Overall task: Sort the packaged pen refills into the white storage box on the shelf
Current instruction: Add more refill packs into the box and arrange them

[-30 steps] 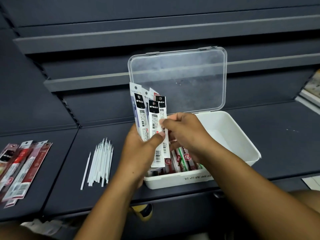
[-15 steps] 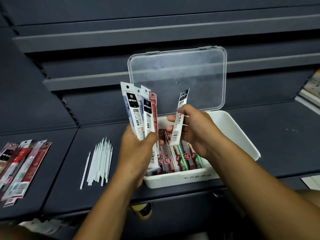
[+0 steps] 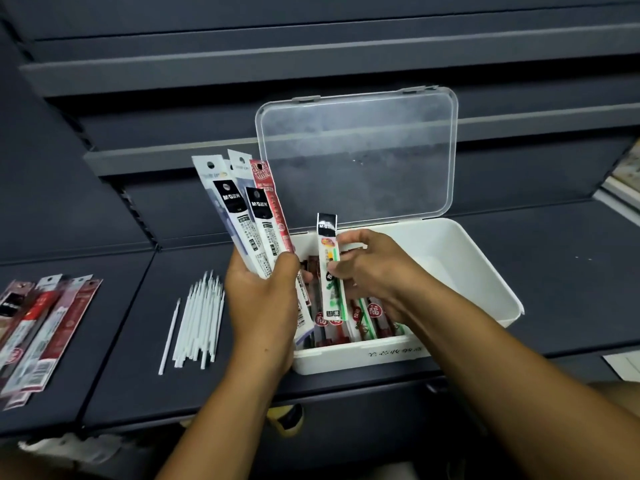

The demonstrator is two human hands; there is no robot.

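Observation:
The white storage box (image 3: 478,271) sits on the dark shelf with its clear lid (image 3: 356,157) standing open behind it. Several packaged refills (image 3: 367,317) lie in its left half. My left hand (image 3: 263,299) grips a fanned bundle of refill packs (image 3: 246,216), white, black and red, upright at the box's left edge. My right hand (image 3: 374,268) pinches a single refill pack (image 3: 330,268) with a black top and green strip, held upright over the packs in the box.
A row of loose white refill tubes (image 3: 197,320) lies on the shelf left of the box. More red and white refill packs (image 3: 41,330) lie at the far left. Stepped dark shelving rises behind. Papers show at the right edge (image 3: 623,178).
My right hand has drawn one pack away from the bundle and lowered it over the box. The left hand's bundle has tilted slightly left.

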